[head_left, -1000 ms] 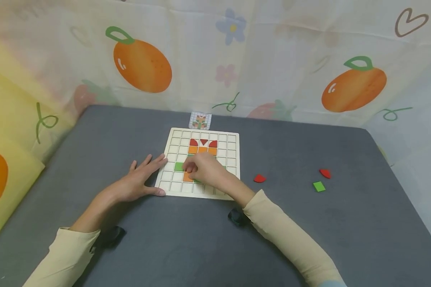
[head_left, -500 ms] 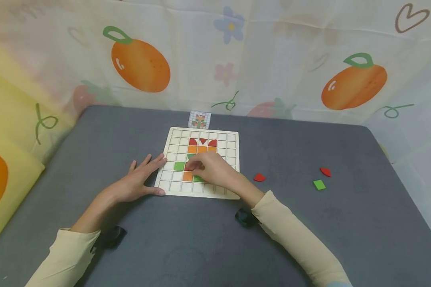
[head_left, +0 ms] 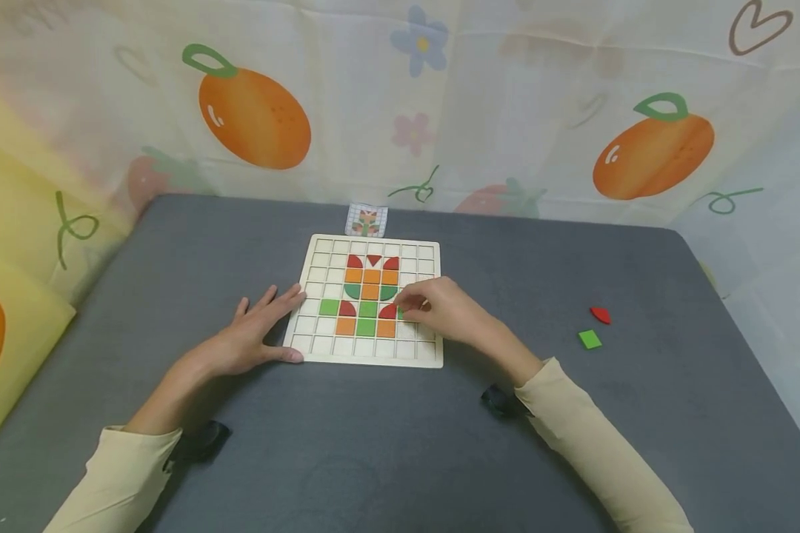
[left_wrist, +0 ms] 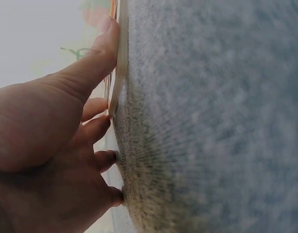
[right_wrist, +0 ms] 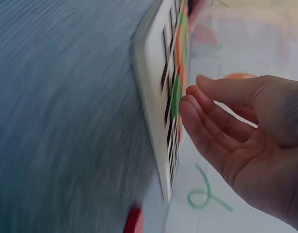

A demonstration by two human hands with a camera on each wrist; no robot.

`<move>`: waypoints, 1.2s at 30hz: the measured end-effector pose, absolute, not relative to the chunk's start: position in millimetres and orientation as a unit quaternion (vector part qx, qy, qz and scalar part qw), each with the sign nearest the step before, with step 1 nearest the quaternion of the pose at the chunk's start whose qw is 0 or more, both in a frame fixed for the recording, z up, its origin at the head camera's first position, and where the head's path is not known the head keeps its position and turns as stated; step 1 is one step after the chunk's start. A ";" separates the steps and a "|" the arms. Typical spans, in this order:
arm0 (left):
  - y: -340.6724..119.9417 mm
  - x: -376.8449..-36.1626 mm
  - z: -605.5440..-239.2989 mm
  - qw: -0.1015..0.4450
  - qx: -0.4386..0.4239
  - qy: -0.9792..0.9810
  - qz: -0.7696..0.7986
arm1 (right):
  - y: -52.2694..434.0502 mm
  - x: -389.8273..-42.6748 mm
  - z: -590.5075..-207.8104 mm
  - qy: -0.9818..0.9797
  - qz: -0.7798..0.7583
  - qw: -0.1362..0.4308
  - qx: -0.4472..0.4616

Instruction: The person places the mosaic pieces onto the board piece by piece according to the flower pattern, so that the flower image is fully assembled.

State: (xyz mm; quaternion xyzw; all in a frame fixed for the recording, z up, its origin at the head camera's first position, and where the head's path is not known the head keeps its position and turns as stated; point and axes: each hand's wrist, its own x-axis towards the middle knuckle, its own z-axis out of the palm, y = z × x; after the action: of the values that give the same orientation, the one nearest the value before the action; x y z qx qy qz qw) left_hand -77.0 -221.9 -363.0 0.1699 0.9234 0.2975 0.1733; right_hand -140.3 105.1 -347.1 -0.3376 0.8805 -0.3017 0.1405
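A pale wooden grid board (head_left: 427,354) bears a figure of orange, green and red pieces, with an orange square (head_left: 345,326) at its lower left. My left hand (head_left: 252,337) lies spread at the board's left side, thumb at the near corner and fingertips along the edge. In the left wrist view the thumb rests against the board's edge (left_wrist: 122,63). My right hand (head_left: 443,307) is over the board's right part, holding nothing; its fingertips are beside a red quarter-round piece (head_left: 387,312) and partly cover a green square (right_wrist: 176,94).
A small pattern card (head_left: 366,220) lies behind the board. To the right on the grey table (head_left: 347,437) are a red piece (head_left: 600,315) and a green square (head_left: 590,339). Another red piece (right_wrist: 133,219) shows near the board in the right wrist view. A printed cloth (head_left: 507,96) hangs behind.
My right hand has moved right across the board, uncovering the red quarter-round piece at left and the green pieces in the middle. My left hand stays at the board's edge.
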 end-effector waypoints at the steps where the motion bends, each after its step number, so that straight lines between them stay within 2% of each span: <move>1: -221.5 -77.0 -362.9 0.174 0.169 0.923 0.298 | 111.3 -140.9 -346.8 0.881 -0.300 0.143 -0.336; 21: -220.7 -77.6 -363.5 0.177 0.167 0.923 0.298 | 200.8 -133.5 -354.2 0.903 -0.287 0.130 -0.293; 36: -221.3 -77.4 -363.3 0.179 0.165 0.922 0.302 | 215.9 -124.4 -361.1 0.901 -0.303 0.108 -0.290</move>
State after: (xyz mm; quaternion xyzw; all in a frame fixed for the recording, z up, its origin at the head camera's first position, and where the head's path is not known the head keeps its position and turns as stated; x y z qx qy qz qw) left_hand -77.4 -221.3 -363.3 0.1649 0.9218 0.3017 0.1788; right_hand -124.4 215.9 -361.1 -0.2903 0.9010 -0.3035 0.1084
